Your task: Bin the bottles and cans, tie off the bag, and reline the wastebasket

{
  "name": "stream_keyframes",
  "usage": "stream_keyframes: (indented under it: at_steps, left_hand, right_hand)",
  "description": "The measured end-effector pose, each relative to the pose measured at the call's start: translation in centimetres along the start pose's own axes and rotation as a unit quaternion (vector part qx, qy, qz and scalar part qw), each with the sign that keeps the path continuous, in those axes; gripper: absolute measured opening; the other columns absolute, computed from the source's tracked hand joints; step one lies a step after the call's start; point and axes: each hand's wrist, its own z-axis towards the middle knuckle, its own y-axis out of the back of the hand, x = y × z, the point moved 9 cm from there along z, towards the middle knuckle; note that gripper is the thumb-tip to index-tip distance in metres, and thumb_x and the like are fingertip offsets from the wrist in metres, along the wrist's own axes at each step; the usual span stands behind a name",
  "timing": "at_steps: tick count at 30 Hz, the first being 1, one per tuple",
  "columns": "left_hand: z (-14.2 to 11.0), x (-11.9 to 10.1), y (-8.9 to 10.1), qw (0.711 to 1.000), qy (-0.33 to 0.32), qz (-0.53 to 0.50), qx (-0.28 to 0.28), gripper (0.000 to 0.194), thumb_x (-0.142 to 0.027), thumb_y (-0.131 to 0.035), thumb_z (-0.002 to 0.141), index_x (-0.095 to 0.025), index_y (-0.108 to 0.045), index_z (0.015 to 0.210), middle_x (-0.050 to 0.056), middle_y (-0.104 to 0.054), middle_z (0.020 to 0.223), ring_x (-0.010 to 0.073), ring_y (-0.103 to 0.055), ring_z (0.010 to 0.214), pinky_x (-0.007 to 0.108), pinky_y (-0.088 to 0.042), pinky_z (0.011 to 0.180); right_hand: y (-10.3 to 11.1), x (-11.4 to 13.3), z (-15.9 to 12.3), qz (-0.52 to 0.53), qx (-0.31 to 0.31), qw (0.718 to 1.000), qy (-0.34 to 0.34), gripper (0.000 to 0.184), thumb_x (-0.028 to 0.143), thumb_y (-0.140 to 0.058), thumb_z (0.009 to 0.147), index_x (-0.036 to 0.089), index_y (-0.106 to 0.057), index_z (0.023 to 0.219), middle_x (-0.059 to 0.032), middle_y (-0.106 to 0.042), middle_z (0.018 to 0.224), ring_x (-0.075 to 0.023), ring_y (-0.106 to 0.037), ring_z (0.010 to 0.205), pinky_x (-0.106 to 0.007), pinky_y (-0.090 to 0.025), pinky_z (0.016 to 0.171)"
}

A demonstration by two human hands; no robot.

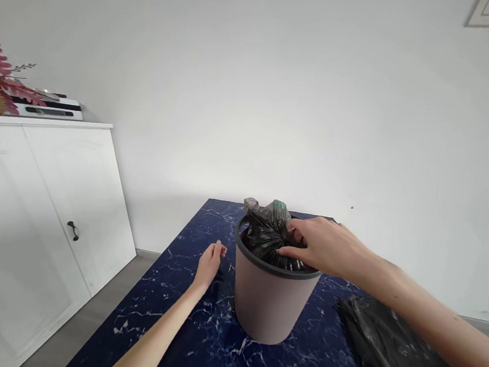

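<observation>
Right grip: right hand enters from 3 o'clock, thumb and fingers closed on gathered part of black bag.
Bag: inside bin, bunched, two tufts poking above rim at 11 and 12 o'clock.
Left grip: left hand at bin's 9 o'clock, near, apart from it; fingers loosely curled, nothing seen held; how far closed, can't tell.
Bin: upright on tabletop, no hand seen steadying it.
Tip risk: a sideways pull toward 3 o'clock could likely drag or topple bin, left grip not bracing it.
Slip risk: thin, slick-looking plastic may slide out if the pinch catches few folds.
Tear risk: hard tug at one spot, or snag on rim, could split it.
Spill risk: contents hidden; loose neck might let them out.
Clutter: black plastic sheet at bin's 4 o'clock, below right forearm; sleeveless arm could brush it.
</observation>
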Motion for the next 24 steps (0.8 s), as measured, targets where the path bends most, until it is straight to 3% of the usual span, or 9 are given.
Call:
stream_keyframes:
  at_steps: [3, 6, 9, 13, 17, 21, 24]
  left_hand:
    - [-0.9, 2.5, -0.5, 0.999, -0.011, 0.042, 0.021, 0.057, -0.071, -0.042, 0.097, -0.022, -0.067, 0.082, 0.010, -0.072, 0.087, 0.0295, -0.067, 0.089, 0.041, -0.049, 0.083]
    - [-1.2, 3.2, -0.9, 0.996, -0.029, 0.067, 0.051, 0.050, -0.062, -0.042, 0.101, -0.023, -0.068, 0.086, 0.007, -0.072, 0.088, 0.0270, -0.067, 0.086, 0.037, -0.047, 0.081]
    - [-1.3, 3.3, -1.2, 0.993, -0.042, 0.088, 0.069, 0.045, -0.056, -0.043, 0.102, -0.022, -0.069, 0.089, 0.007, -0.072, 0.088, 0.0257, -0.066, 0.083, 0.036, -0.045, 0.077]
    - [-1.5, 3.4, -1.7, 0.988, -0.057, 0.111, 0.087, 0.041, -0.052, -0.044, 0.103, -0.022, -0.069, 0.090, 0.008, -0.073, 0.091, 0.0258, -0.067, 0.085, 0.035, -0.047, 0.078]
    - [-1.9, 3.1, -2.0, 0.984, -0.071, 0.128, 0.105, 0.042, -0.053, -0.044, 0.103, -0.022, -0.069, 0.088, 0.008, -0.073, 0.089, 0.0263, -0.068, 0.085, 0.034, -0.048, 0.076]
    - [-2.4, 2.4, -2.5, 0.978, -0.095, 0.128, 0.133, 0.037, -0.051, -0.050, 0.100, -0.023, -0.072, 0.091, 0.007, -0.075, 0.092, 0.0266, -0.069, 0.088, 0.034, -0.051, 0.078]
    - [-2.9, 1.8, -2.9, 0.973, -0.114, 0.129, 0.154, 0.027, -0.047, -0.061, 0.095, -0.024, -0.075, 0.093, 0.007, -0.077, 0.094, 0.0273, -0.070, 0.091, 0.035, -0.052, 0.083]
  right_hand:
    - [-0.5, 1.1, 0.6, -0.029, 0.005, 1.000, 0.007, 0.018, 0.031, -0.065, 0.096, 0.024, -0.065, 0.079, -0.0069, -0.075, 0.084, -0.0295, -0.072, 0.078, -0.035, -0.040, 0.058]
    - [0.4, 1.0, 0.5, 0.016, -0.041, 0.999, -0.014, 0.013, 0.026, -0.060, 0.096, 0.026, -0.063, 0.084, -0.0031, -0.076, 0.087, -0.0265, -0.071, 0.080, -0.032, -0.039, 0.060]
    - [2.6, 0.2, -0.3, 0.074, -0.135, 0.987, -0.041, 0.007, 0.026, -0.060, 0.095, 0.026, -0.061, 0.089, -0.0019, -0.075, 0.087, -0.0235, -0.068, 0.076, -0.032, -0.040, 0.061]
    - [4.3, 0.1, -1.2, 0.147, -0.225, 0.963, -0.025, 0.009, 0.026, -0.062, 0.094, 0.025, -0.058, 0.086, 0.0000, -0.071, 0.078, -0.0197, -0.065, 0.068, -0.030, -0.042, 0.061]
    - [4.1, 0.5, -2.0, 0.179, -0.267, 0.947, -0.002, 0.011, 0.027, -0.064, 0.095, 0.025, -0.058, 0.086, 0.0006, -0.069, 0.077, -0.0173, -0.062, 0.064, -0.029, -0.043, 0.059]
    - [3.6, 1.7, -3.6, 0.196, -0.270, 0.942, 0.027, 0.010, 0.029, -0.064, 0.097, 0.025, -0.060, 0.088, 0.0004, -0.068, 0.079, -0.0173, -0.063, 0.067, -0.029, -0.044, 0.057]
    - [4.7, 3.4, -5.0, 0.178, -0.310, 0.932, 0.062, 0.009, 0.025, -0.061, 0.098, 0.024, -0.060, 0.089, -0.0014, -0.068, 0.083, -0.0173, -0.064, 0.069, -0.029, -0.044, 0.057]
